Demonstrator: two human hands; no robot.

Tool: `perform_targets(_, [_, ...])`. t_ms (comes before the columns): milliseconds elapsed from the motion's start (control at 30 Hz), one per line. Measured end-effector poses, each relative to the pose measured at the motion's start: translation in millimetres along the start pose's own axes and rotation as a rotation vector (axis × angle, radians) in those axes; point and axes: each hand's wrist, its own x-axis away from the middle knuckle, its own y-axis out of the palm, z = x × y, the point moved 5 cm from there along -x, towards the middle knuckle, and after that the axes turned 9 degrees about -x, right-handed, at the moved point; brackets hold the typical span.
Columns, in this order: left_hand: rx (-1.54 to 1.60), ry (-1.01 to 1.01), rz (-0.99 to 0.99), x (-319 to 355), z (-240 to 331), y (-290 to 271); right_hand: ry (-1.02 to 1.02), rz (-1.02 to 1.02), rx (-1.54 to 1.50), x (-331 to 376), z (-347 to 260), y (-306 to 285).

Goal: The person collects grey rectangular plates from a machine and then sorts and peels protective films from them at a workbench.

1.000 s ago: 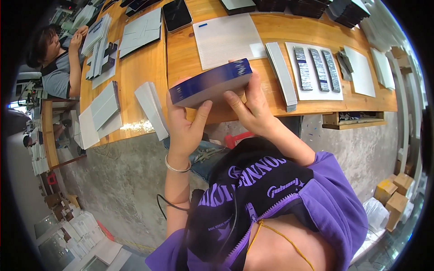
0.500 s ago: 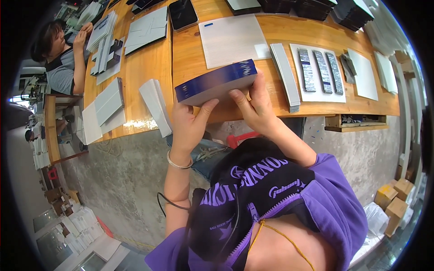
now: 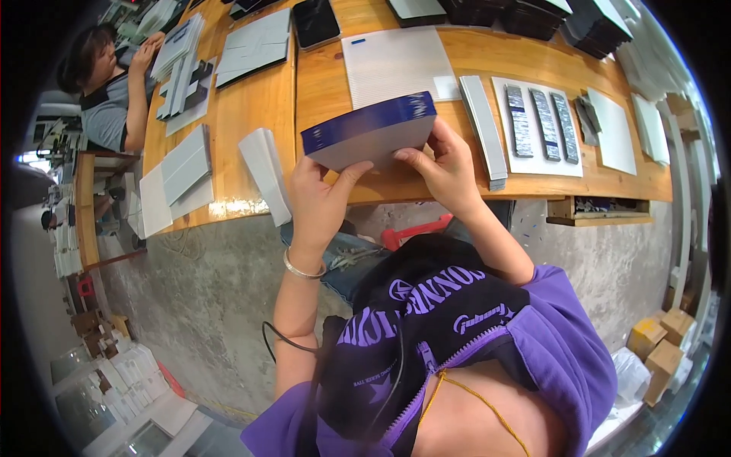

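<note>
Between my two hands, above the table's front edge, is a thick blue-edged stack [image 3: 369,143]. It has a flat grey face toward me and jagged pale marks at both ends of its blue edge; I cannot tell what its layers are. My left hand [image 3: 321,194] grips the left end, thumb on the grey face. At the right end my right hand [image 3: 448,166] does the same, its fingers partly hidden behind. Just beyond lies a white ribbed sheet [image 3: 392,65] with a small blue strip on it. A long bundle of grey strips [image 3: 483,133] lies to the right.
A white board [image 3: 537,126] carries three silver-and-blue banded bundles. White strips [image 3: 265,171] fan out at the left, near grey panels [image 3: 188,167]. A black phone-like slab [image 3: 316,23] and dark stacks [image 3: 529,15] are farther back. Another person [image 3: 114,91] sits far left. An open drawer [image 3: 598,212] juts out at right.
The stack has tipped so more of its grey face shows, and its left end is slightly higher. Both hands keep their hold. The whole view has shifted slightly.
</note>
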Motion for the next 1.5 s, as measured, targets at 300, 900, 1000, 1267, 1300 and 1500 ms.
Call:
perform_targets(300, [-0.117,0.094,0.032,-1.1,14.6,-5.3,-0.021,0.086,-0.115,9.1,-1.5,0.3])
perform_targets(900, [0.519,-0.180,0.168,7.8,10.3,-147.5,0.408,-0.745,0.196,-122.4,-14.6,169.5])
perform_targets(1000, [0.565,-0.161,0.232,14.2,-0.5,-175.1,0.530,-0.865,0.064,-136.5,9.1,213.1])
perform_targets(1267, [0.427,-0.054,0.223,20.7,-48.1,-264.0,0.659,-0.916,0.022,-160.7,31.5,294.2])
perform_targets(1300, [0.116,-0.047,0.274,17.7,-58.5,-282.4,0.653,-0.890,0.039,-165.2,29.7,298.3])
perform_targets(1500, [-1.137,0.264,-0.003,-37.7,-72.7,-351.2,0.724,-0.839,0.017,-218.1,37.8,283.0])
